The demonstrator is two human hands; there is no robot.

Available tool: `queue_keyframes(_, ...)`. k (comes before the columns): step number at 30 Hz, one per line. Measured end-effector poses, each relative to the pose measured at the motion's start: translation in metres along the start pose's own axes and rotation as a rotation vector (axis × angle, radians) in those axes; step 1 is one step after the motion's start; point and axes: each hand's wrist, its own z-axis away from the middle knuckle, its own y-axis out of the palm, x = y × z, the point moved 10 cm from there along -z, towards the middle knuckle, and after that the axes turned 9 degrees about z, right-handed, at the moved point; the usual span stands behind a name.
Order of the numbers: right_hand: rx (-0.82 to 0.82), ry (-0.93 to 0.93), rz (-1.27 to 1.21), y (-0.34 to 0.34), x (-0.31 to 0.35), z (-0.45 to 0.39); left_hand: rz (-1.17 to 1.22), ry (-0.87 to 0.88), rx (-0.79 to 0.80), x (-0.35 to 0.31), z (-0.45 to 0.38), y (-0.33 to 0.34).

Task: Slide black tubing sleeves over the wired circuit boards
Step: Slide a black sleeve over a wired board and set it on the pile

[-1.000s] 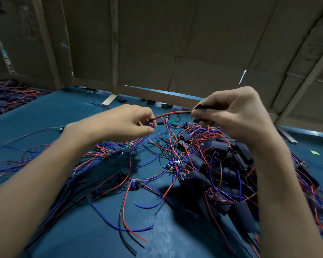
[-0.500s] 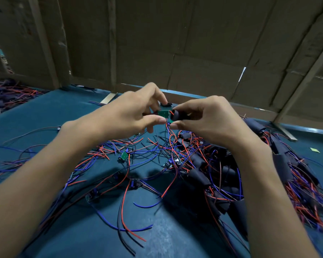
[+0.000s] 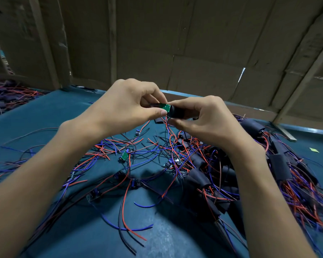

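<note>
While both hands pinch, circuit board (image 3: 165,107) enters sleeve (image 3: 179,112) rightward.

A: Where are the hands?
B: Centre of frame, raised above the table (image 3: 54,112). Left hand (image 3: 125,107) left of centre, right hand (image 3: 207,118) right of it, fingertips meeting. Between them a circuit board (image 3: 165,107), with a tubing sleeve (image 3: 179,112) touching its right end, inside the right hand's fingers.
A: Below?
B: Loose wires (image 3: 131,216) spread across lower centre and left. One bare board (image 3: 123,155) lies among them, left of centre. Pile of sleeved boards (image 3: 203,175) at lower right, running behind the right forearm to the right edge.
A: Background?
B: Cardboard wall (image 3: 194,43) fills the top, behind the table's far edge. Another wire heap (image 3: 10,95) at far left, middle height.
</note>
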Motion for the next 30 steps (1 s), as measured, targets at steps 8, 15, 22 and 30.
queue_keyframes(8,-0.106,-0.026,0.036,-0.006,0.007,0.000,0.179,-0.198,-0.050,0.018,0.001,-0.006)
queue_keyframes(15,-0.127,-0.078,0.164,-0.002,0.014,-0.004,0.010,-0.200,-0.182,0.013,0.005,-0.010)
queue_keyframes(22,-0.201,-0.075,0.182,-0.007,0.017,-0.004,0.191,-0.360,-0.224,0.031,0.007,-0.013)
queue_keyframes(30,-0.177,0.040,-0.093,-0.011,-0.005,-0.003,0.456,-0.367,-0.136,0.029,0.006,-0.005)
